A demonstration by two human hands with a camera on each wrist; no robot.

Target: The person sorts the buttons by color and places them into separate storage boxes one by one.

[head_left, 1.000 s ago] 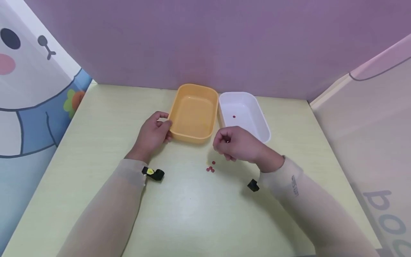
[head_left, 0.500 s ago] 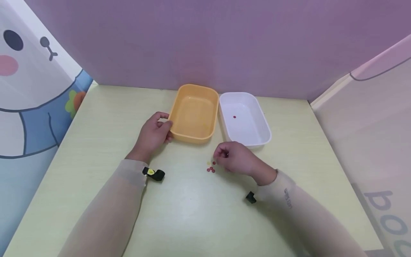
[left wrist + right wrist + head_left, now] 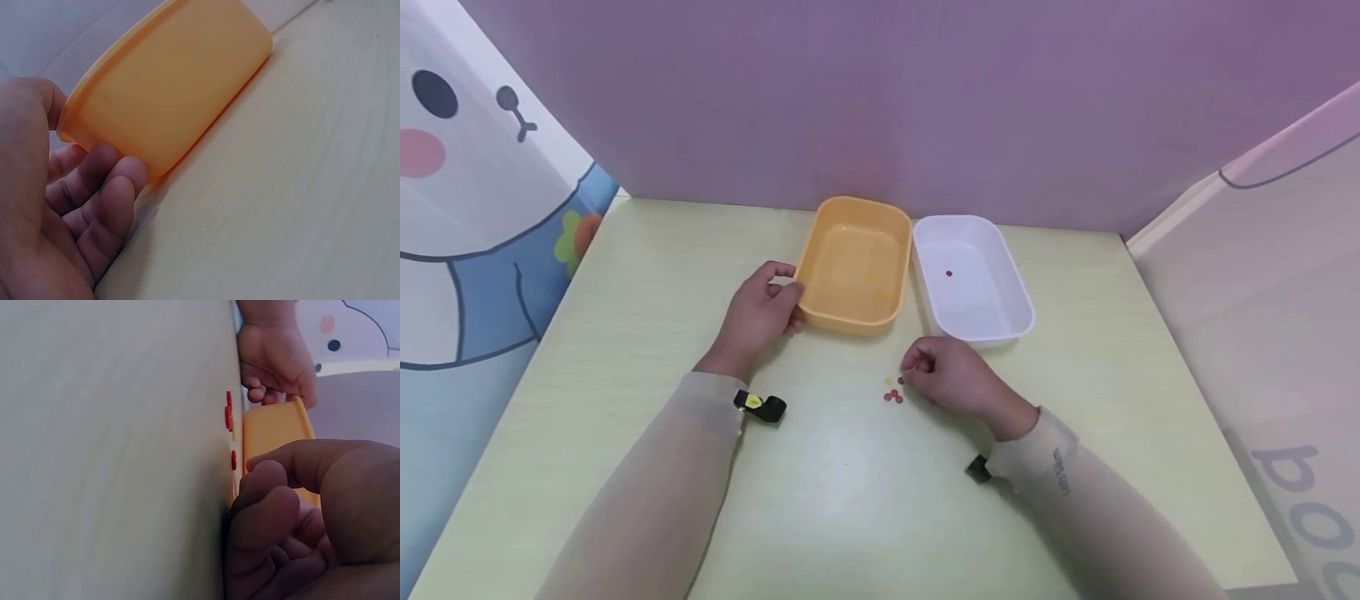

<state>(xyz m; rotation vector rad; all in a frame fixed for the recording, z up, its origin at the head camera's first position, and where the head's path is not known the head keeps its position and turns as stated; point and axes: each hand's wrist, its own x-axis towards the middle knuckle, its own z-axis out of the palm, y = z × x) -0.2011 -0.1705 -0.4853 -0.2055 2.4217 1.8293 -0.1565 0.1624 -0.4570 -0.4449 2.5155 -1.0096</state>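
My left hand [image 3: 762,310] grips the near-left rim of a shallow orange plastic box [image 3: 853,321], several fingertips resting on its outer wall [image 3: 175,81]. My right hand [image 3: 953,375] is low over the table, fingers bent, its fingertips beside a small red disc [image 3: 901,381]. In the right wrist view that red disc [image 3: 234,460] shows just past the fingertips; whether they touch or pinch it is unclear. A few more red discs [image 3: 894,393] and a pale yellow disc [image 3: 888,381] lie close by. One red disc [image 3: 949,273] sits inside a white plastic box [image 3: 985,329].
Both boxes stand side by side at the back of a pale wood-grain table [image 3: 820,500], against a purple wall [image 3: 880,100]. A cartoon-printed panel [image 3: 482,217] borders the left side, and a pale panel [image 3: 1262,317] the right.
My right hand has come down from the white box's near edge toward the discs, then shifted slightly further. The yellow disc is now plainly visible. My left hand has stayed on the orange box.
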